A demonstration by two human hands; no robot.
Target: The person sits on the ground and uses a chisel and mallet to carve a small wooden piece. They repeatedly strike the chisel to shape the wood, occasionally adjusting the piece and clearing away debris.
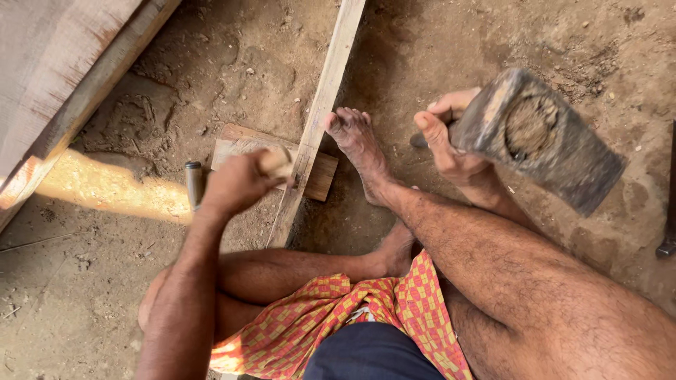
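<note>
Left hand [236,184] fisted round chisel [276,163] set against slat [318,119] over wood block [243,144] on dirt floor [436,42]. Right hand [451,137] grips raised hammer [539,137]. Foot [355,137] beside slat.

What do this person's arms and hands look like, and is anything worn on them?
Both arms are bare, with no sleeves showing. The left hand and the right hand wear no gloves, and no rings, watch or bands can be seen. The forearms are hairy and lean. The only clothing in view lies lower down: a checked orange and yellow wrap about the legs, and a dark blue cloth at the waist.
</note>
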